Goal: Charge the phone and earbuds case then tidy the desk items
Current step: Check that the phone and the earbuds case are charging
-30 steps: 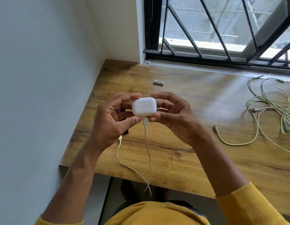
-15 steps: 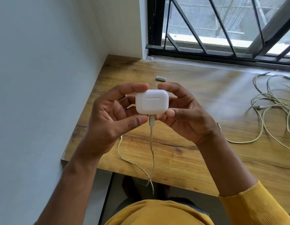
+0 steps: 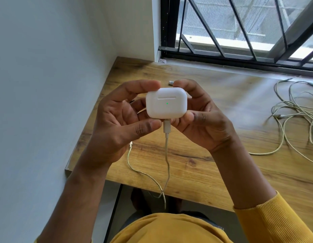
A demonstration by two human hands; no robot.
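Earbuds case (image 3: 166, 105): centre of frame, above the surface (image 3: 222, 106), green light lit.
Left hand (image 3: 120, 120): grip pinching the case.
Right hand (image 3: 203, 118): grip pinching it too.
Cable (image 3: 167, 148): plugged into its underside.

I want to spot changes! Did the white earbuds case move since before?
Yes. The earbuds case has come up and away from the person: its top now nearly meets the battery on the desk, where a gap showed earlier.
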